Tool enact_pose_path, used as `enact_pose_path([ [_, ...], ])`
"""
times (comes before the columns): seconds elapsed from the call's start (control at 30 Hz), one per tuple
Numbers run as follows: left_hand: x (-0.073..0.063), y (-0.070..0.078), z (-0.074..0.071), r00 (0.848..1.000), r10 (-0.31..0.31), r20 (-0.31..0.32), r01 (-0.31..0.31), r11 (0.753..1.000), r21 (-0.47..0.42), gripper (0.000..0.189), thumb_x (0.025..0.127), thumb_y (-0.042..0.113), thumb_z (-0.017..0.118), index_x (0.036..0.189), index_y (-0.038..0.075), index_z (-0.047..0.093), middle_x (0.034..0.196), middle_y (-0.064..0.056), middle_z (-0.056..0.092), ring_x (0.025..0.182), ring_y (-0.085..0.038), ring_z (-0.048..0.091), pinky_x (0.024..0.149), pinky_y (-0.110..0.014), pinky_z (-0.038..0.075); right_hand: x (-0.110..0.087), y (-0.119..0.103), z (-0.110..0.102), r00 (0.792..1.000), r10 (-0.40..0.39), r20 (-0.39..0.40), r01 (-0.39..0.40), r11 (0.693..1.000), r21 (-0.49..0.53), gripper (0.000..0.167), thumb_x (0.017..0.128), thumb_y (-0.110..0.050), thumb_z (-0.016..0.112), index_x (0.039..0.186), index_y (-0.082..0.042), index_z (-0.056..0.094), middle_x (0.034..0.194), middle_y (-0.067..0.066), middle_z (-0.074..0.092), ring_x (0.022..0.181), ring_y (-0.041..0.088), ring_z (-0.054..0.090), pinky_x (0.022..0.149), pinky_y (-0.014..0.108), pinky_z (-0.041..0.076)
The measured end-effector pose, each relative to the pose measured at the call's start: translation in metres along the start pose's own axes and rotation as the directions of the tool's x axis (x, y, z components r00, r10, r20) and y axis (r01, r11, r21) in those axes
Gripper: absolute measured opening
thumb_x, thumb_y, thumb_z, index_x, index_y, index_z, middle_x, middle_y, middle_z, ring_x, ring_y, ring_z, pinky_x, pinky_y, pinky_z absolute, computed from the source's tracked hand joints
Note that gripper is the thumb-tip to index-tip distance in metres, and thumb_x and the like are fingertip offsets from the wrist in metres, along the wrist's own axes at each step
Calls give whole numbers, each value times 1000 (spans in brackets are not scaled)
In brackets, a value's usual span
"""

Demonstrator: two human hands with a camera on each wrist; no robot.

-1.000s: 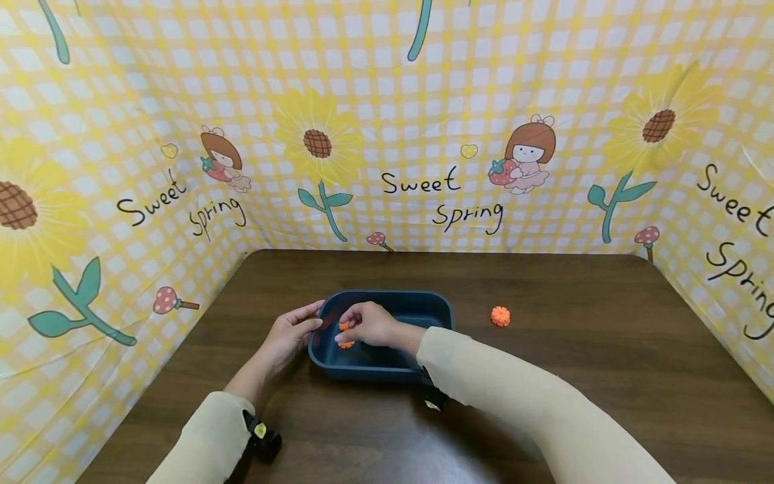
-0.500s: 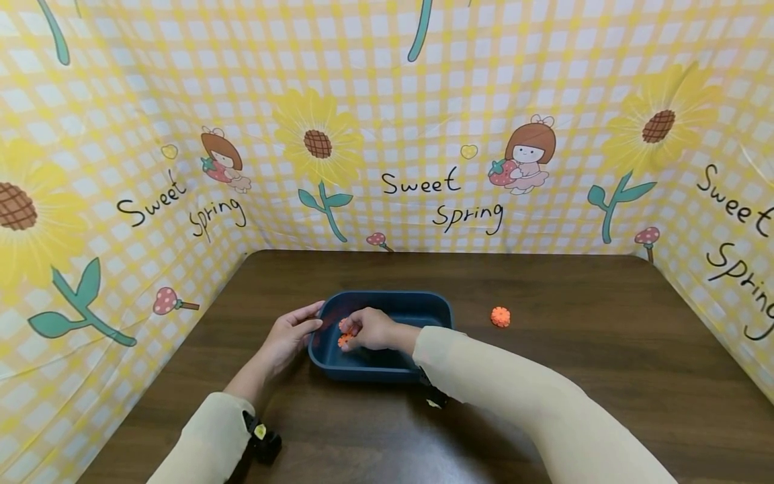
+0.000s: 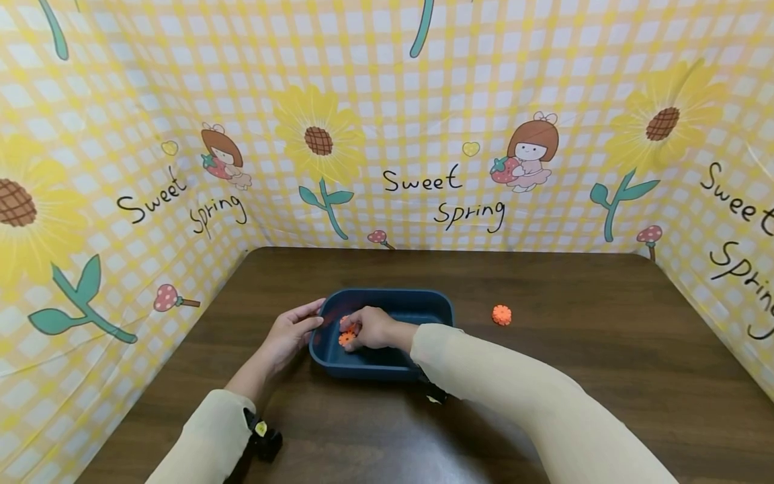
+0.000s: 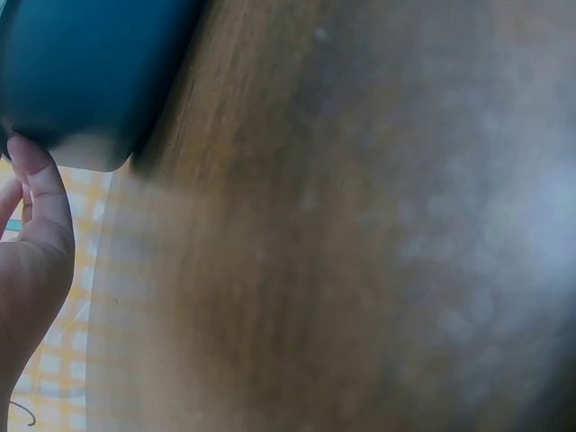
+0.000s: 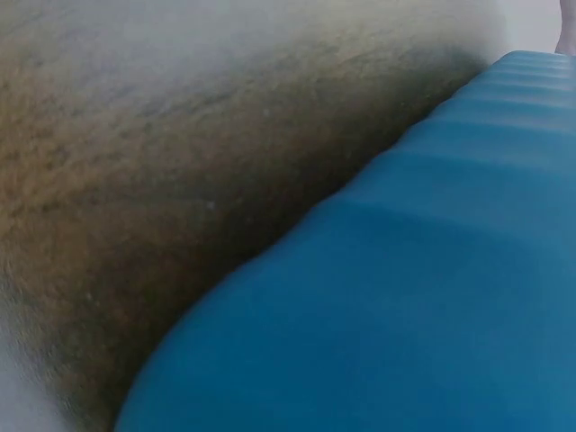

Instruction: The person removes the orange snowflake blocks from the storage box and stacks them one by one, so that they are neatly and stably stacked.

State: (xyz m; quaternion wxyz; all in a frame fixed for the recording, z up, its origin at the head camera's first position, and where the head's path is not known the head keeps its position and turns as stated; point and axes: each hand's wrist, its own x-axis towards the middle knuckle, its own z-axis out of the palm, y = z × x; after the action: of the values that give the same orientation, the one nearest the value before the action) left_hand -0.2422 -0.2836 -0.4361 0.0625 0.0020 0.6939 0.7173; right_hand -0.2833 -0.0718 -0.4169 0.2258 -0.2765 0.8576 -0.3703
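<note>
A dark blue rectangular bin [image 3: 420, 307] with rounded corners stands on the table. My left hand [image 3: 289, 339] touches its left end, fingers stretched along the outside and thumb at the rim. In the left wrist view, the left hand [image 4: 34, 243] has its thumb against the bin's blue wall [image 4: 99, 72]. My right hand [image 3: 373, 329] reaches down inside the bin's left half. Its thumb and fingers pinch at an orange flower-shaped piece [image 3: 347, 339], and a second orange piece [image 3: 346, 323] shows by the index finger. The right wrist view has only the bin's outer wall [image 5: 387, 306], without the fingers.
Another orange flower-shaped piece [image 3: 501, 314] lies on the brown wooden table [image 3: 580, 349], right of the bin. A yellow checked cloth [image 3: 417, 121] with sunflower prints stands along the back and both sides.
Inside the bin, the right hand's fingers have shifted slightly and turned the orange pieces, which now show more of their flower faces. The left hand and the bin have stayed put.
</note>
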Motion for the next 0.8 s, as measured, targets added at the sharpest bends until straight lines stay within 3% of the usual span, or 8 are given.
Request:
enact_pose_path([
  [0.53,1,0,1,1000,7,-6,-7,1000,-3,51,96,5,59,144,-4,42,123,-15,56,98,-14,62,81,-29,54,2,2,0,999,34,-21,-33,999,21,26,79,-10,82,104,-15,75,88,0,59,79,14,50,71,25,42],
  [0.8,0,2,2,1000,-1,-16,1,1000,10,52,96,5,60,143,-4,42,122,-15,57,96,-13,61,80,-27,54,0,3,1,1000,15,-24,-16,1000,-17,23,79,-11,81,101,-15,74,88,-1,60,78,13,51,71,24,43],
])
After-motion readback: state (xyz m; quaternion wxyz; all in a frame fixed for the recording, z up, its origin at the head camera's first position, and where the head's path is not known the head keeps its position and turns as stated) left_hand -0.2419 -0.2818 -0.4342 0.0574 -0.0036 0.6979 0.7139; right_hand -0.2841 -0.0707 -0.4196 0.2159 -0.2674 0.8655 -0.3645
